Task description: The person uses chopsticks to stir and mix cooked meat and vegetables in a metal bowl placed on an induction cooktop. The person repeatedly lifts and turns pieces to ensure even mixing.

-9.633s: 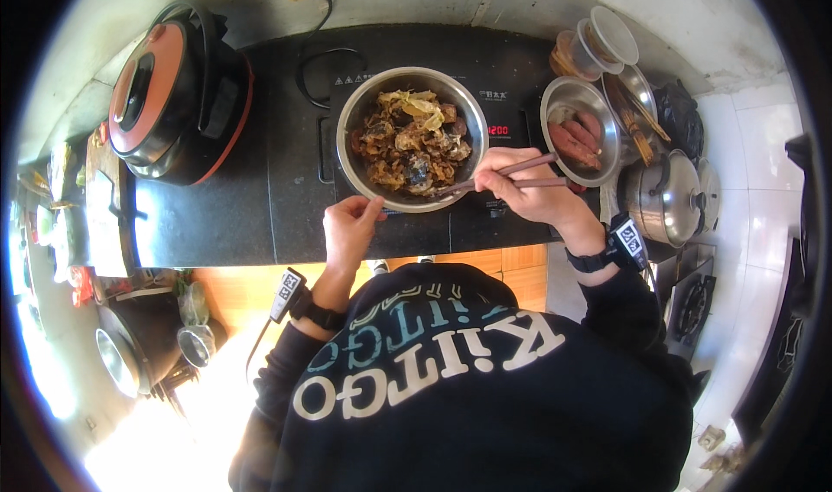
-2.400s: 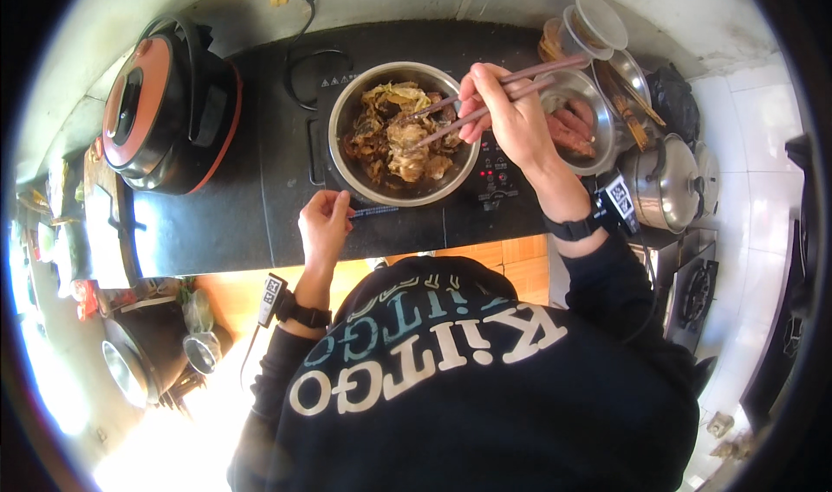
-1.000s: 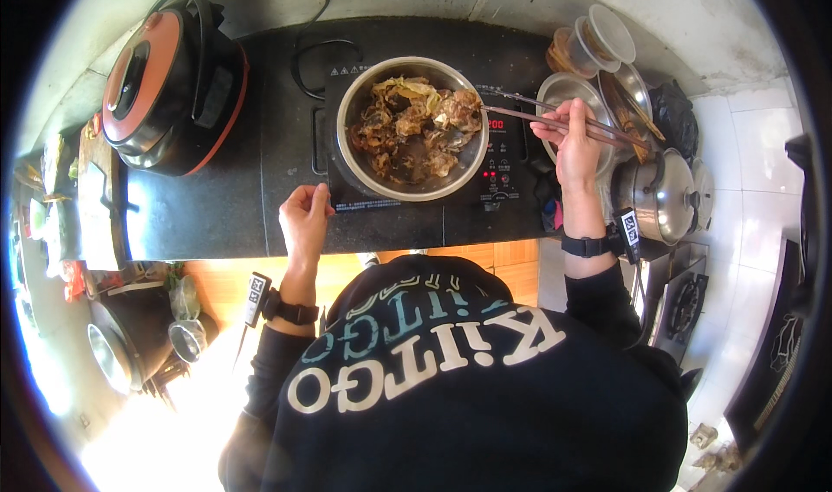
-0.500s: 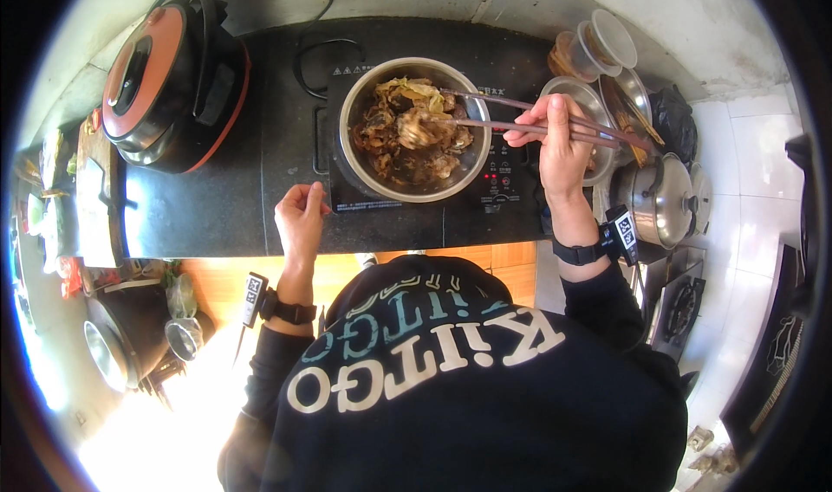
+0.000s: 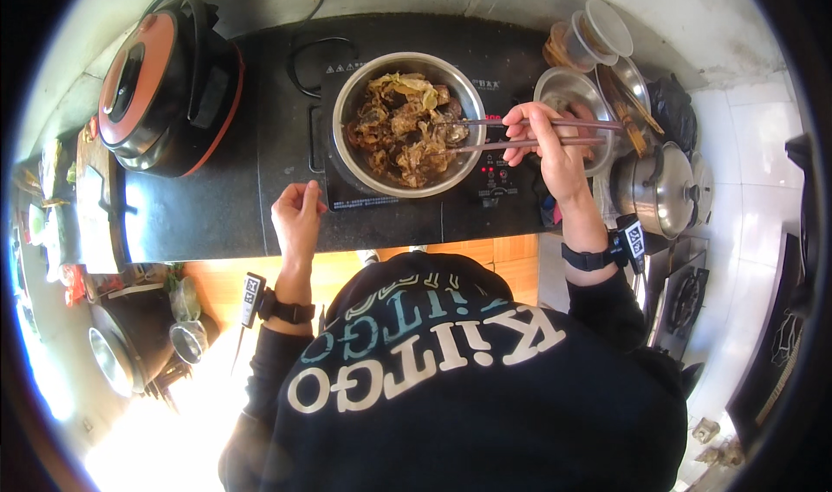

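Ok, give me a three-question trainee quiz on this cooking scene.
1. True or false: the right hand holds chopsticks whose tips reach into the steel bowl of food.
2. Where does the left hand rest? A) on the black counter B) on the bowl's rim C) on the rice cooker
3. Fill in: the lidded steel pot stands on the person's ____ side.

Key: 1 true; 2 A; 3 right.
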Demonstrator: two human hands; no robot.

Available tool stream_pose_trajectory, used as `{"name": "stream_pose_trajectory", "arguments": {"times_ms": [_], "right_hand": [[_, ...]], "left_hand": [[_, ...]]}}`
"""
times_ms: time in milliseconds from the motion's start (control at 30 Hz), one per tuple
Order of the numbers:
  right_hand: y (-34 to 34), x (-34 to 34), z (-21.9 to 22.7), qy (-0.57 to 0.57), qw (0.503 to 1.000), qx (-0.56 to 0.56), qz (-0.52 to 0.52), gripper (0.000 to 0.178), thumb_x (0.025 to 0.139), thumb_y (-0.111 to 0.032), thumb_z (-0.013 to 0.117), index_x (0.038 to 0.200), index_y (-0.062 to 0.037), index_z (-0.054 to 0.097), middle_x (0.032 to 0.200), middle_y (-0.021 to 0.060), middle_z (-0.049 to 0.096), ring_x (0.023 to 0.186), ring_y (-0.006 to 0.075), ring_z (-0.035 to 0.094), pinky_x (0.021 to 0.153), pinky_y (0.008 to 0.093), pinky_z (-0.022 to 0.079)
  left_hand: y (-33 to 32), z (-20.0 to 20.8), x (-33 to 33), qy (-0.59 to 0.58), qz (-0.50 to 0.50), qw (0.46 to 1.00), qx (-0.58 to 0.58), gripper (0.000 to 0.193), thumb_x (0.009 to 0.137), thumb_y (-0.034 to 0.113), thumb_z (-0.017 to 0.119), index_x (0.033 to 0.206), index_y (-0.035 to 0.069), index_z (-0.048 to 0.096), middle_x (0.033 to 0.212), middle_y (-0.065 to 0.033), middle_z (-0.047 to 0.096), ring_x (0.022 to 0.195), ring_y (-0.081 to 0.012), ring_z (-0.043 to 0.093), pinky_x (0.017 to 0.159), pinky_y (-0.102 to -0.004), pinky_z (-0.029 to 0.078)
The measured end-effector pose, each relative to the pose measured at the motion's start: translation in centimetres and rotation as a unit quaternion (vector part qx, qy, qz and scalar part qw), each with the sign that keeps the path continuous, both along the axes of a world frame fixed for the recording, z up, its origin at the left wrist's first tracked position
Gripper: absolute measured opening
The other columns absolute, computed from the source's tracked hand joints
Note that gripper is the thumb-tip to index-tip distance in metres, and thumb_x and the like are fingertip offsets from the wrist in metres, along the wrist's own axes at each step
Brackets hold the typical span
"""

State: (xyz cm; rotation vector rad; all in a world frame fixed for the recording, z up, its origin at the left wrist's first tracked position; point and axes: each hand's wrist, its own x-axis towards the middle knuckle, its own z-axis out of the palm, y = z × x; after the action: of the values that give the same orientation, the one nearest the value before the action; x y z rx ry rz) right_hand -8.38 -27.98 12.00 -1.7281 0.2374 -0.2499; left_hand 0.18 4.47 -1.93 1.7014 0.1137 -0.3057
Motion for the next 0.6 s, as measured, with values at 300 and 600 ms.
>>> {"name": "stream_pose_trajectory", "arguments": {"times_ms": [300, 600], "right_hand": [[2.8, 1.4, 0.0, 0.066, 0.978, -0.127, 0.149, 0.024, 0.101, -0.019, 0.044, 0.094, -0.0011, 0.058, 0.084, 0.0039, 0.059, 0.064, 0.0081, 0.058, 0.058, 0.021, 0.049], [5.3, 1.2, -4.2, -0.125, 0.895, -0.36, 0.233, 0.014, 0.087, -0.014, 0.065, 0.083, -0.0011, 0.061, 0.076, 0.0097, 0.056, 0.056, 0.0192, 0.059, 0.047, 0.0274, 0.049]], "left_hand": [[-1.0, 0.2, -0.1, -0.011, -0.016, 1.0, -0.002, 0.022, 0.092, 0.019, 0.063, 0.079, 0.0, 0.063, 0.059, 0.0001, 0.059, 0.049, -0.0025, 0.047, 0.045, -0.0177, 0.033], [-1.7, 0.4, 0.1, 0.013, -0.038, 0.999, -0.002, 0.023, 0.092, 0.02, 0.062, 0.083, -0.001, 0.063, 0.06, -0.0011, 0.06, 0.049, -0.0028, 0.047, 0.045, -0.0178, 0.034]]}}
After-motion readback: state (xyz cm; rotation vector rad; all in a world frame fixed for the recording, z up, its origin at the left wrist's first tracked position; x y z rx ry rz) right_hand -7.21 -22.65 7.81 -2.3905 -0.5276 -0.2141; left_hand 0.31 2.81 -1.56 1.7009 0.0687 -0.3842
